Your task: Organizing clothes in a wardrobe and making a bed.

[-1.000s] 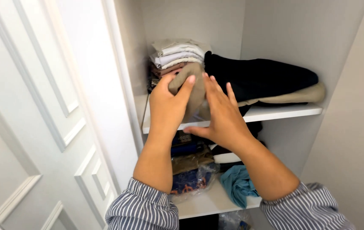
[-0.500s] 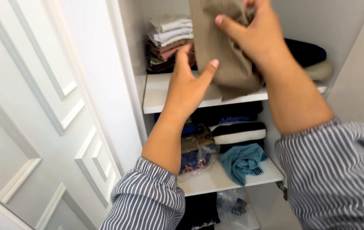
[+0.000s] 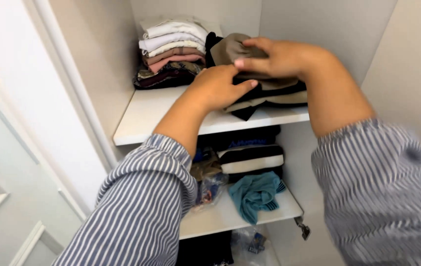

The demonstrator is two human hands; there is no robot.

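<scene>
— What did the view take in, biggest thing first?

— A white wardrobe [image 3: 328,29] with its door [image 3: 3,162] at the left. The upper shelf [image 3: 146,118] carried a stack of folded clothes [image 3: 171,54] at the back left and a dark pile [image 3: 264,96] to the right. The lower shelf [image 3: 230,216] held a black-and-white striped bundle [image 3: 252,158], a teal cloth [image 3: 254,194] and a plastic-wrapped packet [image 3: 209,189].

— And the tan garment?

— The tan garment [image 3: 230,49] lay folded on top of the dark pile, just beside the folded stack.

— The hands?

— Both came from striped sleeves [image 3: 141,212]. The right hand [image 3: 279,56] lay over the garment, thumb and fingers pinched on its edge. The left hand [image 3: 218,88] rested loosely curled, palm down, against the pile's front, just below the garment; I could not tell whether it gripped anything.
</scene>
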